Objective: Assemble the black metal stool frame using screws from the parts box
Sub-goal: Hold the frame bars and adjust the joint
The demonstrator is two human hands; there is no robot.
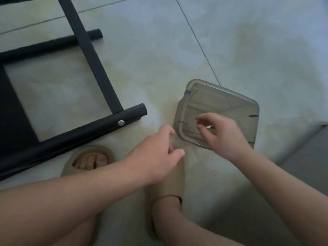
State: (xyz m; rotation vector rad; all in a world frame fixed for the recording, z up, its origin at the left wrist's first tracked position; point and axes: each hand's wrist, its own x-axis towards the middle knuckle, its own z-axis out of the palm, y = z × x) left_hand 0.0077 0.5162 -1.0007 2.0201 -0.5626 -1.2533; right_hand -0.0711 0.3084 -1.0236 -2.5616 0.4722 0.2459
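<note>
The person is crouching over a tiled floor (177,50), and the parts box (230,98), a translucent grey tub, is sitting just ahead of the feet, probably so both hands can reach it without shifting. The right hand (221,135) is hovering over the box's opening with its fingers (201,118) curling inward and the thumb lying below them; a small bright glint is showing inside that curl, which may be 1 screw being picked out, but blur is making it impossible to tell whether anything is being pinched. The left hand (159,151) is reaching to the box's near-left corner, fingers loosely bent and 1 fingertip meeting the rim, likely steadying the tub; whether it is actually gripping cannot be told. The black metal stool frame (95,68) is lying flat to the left, well apart from the box, with 1 silver screw (121,123) already sitting in its near tube. 2 tan slippers (168,176) are bracketing the workspace.
</note>
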